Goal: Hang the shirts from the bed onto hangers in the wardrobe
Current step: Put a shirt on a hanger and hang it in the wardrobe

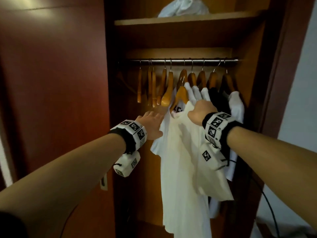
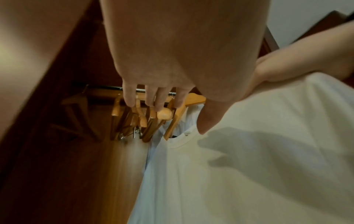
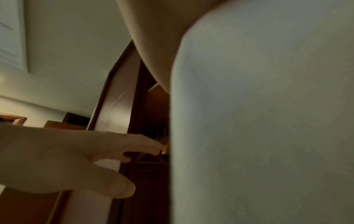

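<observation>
Your left hand [image 1: 151, 125] has its fingers [image 2: 130, 97] straight and slightly spread, tips reaching among the ends of the bare wooden hangers [image 1: 159, 88] at the left of the rail; whether they actually touch the wood cannot be told. The thumb [image 2: 208, 116] points down over the collar of the cream shirt [image 1: 181, 152].

Your right hand [image 1: 200, 110] grips the upper edge of that cream shirt, the cloth bunched under the palm; its fingers are hidden behind the fabric, so how they curl cannot be seen. In the right wrist view the cloth fills most of the frame.

The cream shirt hangs from your right hand in front of the open wardrobe [image 1: 267, 83], just below the metal rail [image 1: 185, 60], with a wooden hanger [image 1: 181, 95] right behind its collar. To its right, white shirts [image 1: 237, 107] and a dark garment [image 1: 217, 98] already hang on hangers along the rail.

Above, a shelf [image 1: 187, 19] carries a pale crumpled bag [image 1: 183, 6]. The dark red wardrobe door [image 1: 51, 83] stands to the left.
</observation>
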`<action>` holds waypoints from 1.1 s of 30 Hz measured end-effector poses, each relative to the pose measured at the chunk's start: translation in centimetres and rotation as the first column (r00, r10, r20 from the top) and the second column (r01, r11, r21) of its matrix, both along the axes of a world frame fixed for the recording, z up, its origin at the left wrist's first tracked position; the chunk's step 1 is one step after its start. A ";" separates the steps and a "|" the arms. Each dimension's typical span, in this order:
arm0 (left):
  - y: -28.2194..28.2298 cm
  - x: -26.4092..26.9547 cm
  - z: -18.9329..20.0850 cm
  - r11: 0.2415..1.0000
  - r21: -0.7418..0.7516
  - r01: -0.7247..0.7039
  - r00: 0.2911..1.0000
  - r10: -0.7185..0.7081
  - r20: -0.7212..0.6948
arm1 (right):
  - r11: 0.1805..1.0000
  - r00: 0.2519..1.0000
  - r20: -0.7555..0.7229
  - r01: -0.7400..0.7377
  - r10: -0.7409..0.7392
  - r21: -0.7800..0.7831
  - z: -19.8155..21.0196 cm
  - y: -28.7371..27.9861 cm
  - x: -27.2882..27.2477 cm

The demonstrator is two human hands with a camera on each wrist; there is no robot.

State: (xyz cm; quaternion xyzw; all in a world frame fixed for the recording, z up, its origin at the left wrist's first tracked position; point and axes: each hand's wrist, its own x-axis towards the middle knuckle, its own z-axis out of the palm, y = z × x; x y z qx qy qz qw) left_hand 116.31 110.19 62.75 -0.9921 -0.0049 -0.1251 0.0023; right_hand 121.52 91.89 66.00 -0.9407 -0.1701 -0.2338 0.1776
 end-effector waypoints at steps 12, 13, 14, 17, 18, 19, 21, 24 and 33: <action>4.5 17.8 10.9 0.984 0.038 0.175 0.964 -0.179 0.199 | 0.951 0.957 -0.010 0.290 -0.291 0.109 9.7 7.3 12.5; 4.6 18.7 10.8 0.982 0.027 0.185 0.962 -0.187 0.199 | 0.950 0.957 -0.015 0.290 -0.290 0.114 9.7 7.7 13.4; 4.6 19.5 10.5 0.980 0.017 0.198 0.959 -0.198 0.201 | 0.950 0.957 -0.025 0.290 -0.289 0.117 9.6 8.1 14.1; 5.2 21.9 9.1 0.969 -0.043 0.241 0.950 -0.227 0.212 | 0.952 0.954 -0.044 0.298 -0.295 0.067 8.6 9.2 15.9; 5.3 22.5 8.8 0.967 -0.063 0.247 0.950 -0.229 0.211 | 0.952 0.953 -0.042 0.303 -0.301 0.043 8.1 9.4 16.2; 5.5 22.9 8.6 0.966 -0.076 0.248 0.951 -0.227 0.210 | 0.952 0.952 -0.036 0.305 -0.305 0.021 7.7 9.5 16.4; 5.8 23.4 8.7 0.965 -0.074 0.251 0.950 -0.231 0.209 | 0.953 0.953 -0.040 0.302 -0.302 -0.003 7.1 9.6 16.8; 6.2 23.7 9.2 0.958 -0.088 0.274 0.942 -0.249 0.226 | 0.948 0.946 -0.071 0.314 -0.317 -0.060 6.8 9.5 16.4; 7.4 24.0 9.8 0.959 -0.003 0.283 0.932 -0.275 0.236 | 0.975 0.985 0.008 0.171 -0.172 -0.140 9.7 14.3 14.2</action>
